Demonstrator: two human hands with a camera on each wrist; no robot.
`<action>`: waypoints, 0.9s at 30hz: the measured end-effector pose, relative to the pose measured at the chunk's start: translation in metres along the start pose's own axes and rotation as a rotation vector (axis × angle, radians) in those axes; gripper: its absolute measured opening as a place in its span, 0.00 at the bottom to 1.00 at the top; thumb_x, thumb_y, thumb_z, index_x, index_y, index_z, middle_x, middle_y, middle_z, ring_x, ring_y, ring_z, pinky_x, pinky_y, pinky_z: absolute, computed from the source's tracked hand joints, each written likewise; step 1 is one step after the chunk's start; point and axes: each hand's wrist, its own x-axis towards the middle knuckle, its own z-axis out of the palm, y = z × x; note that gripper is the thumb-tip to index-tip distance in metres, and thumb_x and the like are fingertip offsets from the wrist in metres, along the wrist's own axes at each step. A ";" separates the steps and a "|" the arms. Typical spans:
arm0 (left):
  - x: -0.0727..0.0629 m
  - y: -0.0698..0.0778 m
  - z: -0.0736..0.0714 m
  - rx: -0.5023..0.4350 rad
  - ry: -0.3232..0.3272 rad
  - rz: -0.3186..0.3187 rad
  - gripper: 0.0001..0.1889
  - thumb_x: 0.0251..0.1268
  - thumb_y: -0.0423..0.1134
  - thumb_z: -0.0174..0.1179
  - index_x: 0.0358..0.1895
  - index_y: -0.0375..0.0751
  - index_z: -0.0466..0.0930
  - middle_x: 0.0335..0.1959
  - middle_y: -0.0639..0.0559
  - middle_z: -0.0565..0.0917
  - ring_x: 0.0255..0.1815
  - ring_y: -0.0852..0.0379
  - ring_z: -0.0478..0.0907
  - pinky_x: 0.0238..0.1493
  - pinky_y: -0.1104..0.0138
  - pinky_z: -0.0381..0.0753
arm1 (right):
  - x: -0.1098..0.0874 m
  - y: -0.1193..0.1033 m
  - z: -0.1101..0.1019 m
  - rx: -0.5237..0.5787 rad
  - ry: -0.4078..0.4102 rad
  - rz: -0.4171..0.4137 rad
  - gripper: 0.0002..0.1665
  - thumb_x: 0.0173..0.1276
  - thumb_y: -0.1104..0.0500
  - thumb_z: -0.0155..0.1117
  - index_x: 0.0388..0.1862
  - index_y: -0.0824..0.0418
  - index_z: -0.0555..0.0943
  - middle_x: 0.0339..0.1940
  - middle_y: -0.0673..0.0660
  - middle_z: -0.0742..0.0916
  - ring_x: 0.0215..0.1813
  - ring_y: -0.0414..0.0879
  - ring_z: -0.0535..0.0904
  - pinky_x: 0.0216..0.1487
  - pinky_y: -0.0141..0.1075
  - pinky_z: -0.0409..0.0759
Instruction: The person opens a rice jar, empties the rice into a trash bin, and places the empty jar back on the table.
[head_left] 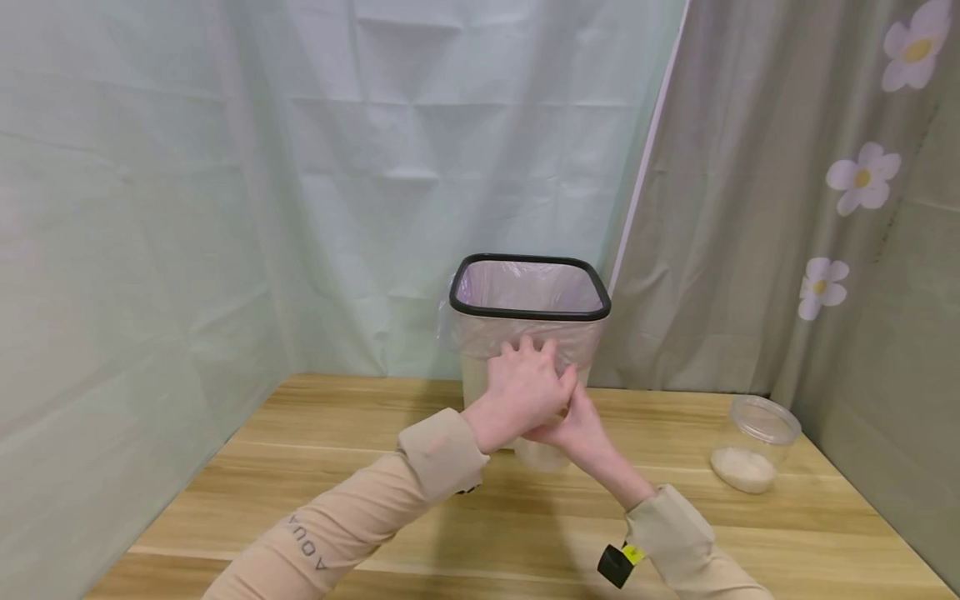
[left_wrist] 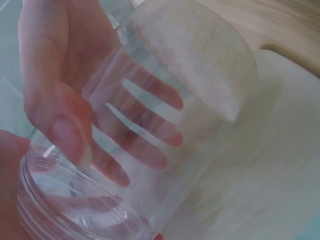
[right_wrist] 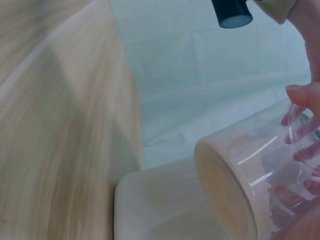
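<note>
Both hands hold a clear plastic jar with pale, grainy contents in its bottom. In the head view the left hand lies over the jar's top; in the right wrist view its thumb and fingers grip the clear ridged lid. Lower down, the right hand wraps round the jar's side, its fingers showing through the clear wall in the left wrist view. Most of the jar is hidden behind the hands in the head view.
Just behind the hands stands a pale trash bin with a black rim and a clear liner. A second clear lidded jar with white contents sits at the wooden table's right side. Curtains hang behind.
</note>
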 end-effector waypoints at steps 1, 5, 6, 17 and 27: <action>0.000 0.000 0.001 0.000 0.002 -0.005 0.24 0.64 0.59 0.39 0.47 0.45 0.74 0.42 0.43 0.74 0.36 0.44 0.71 0.27 0.55 0.74 | 0.000 0.000 0.000 -0.005 0.002 0.004 0.48 0.41 0.70 0.74 0.62 0.66 0.61 0.56 0.61 0.73 0.55 0.54 0.70 0.52 0.47 0.67; -0.001 0.001 0.003 -0.009 -0.008 -0.017 0.25 0.64 0.59 0.39 0.48 0.43 0.74 0.42 0.42 0.74 0.36 0.43 0.71 0.29 0.54 0.73 | -0.001 0.001 0.001 -0.010 -0.002 0.020 0.47 0.42 0.69 0.74 0.62 0.65 0.61 0.56 0.61 0.73 0.55 0.54 0.70 0.52 0.47 0.67; -0.001 0.001 0.003 -0.011 -0.011 -0.016 0.26 0.64 0.59 0.40 0.48 0.43 0.74 0.41 0.42 0.74 0.36 0.43 0.71 0.30 0.54 0.73 | -0.001 0.001 0.001 -0.012 -0.002 0.023 0.47 0.42 0.69 0.74 0.61 0.66 0.62 0.56 0.61 0.73 0.55 0.54 0.69 0.52 0.46 0.67; -0.003 -0.016 -0.006 -0.047 -0.107 0.113 0.35 0.60 0.69 0.32 0.49 0.43 0.72 0.43 0.45 0.75 0.45 0.45 0.70 0.39 0.53 0.70 | -0.007 0.007 -0.008 -0.059 -0.079 0.048 0.46 0.46 0.61 0.74 0.63 0.59 0.61 0.58 0.57 0.71 0.57 0.53 0.67 0.53 0.52 0.64; 0.013 -0.045 -0.012 -0.271 0.003 0.769 0.22 0.67 0.53 0.46 0.57 0.46 0.71 0.55 0.51 0.69 0.58 0.55 0.62 0.57 0.63 0.58 | -0.005 -0.004 -0.017 0.010 -0.126 0.037 0.47 0.49 0.61 0.72 0.65 0.57 0.58 0.61 0.58 0.68 0.58 0.55 0.67 0.54 0.50 0.65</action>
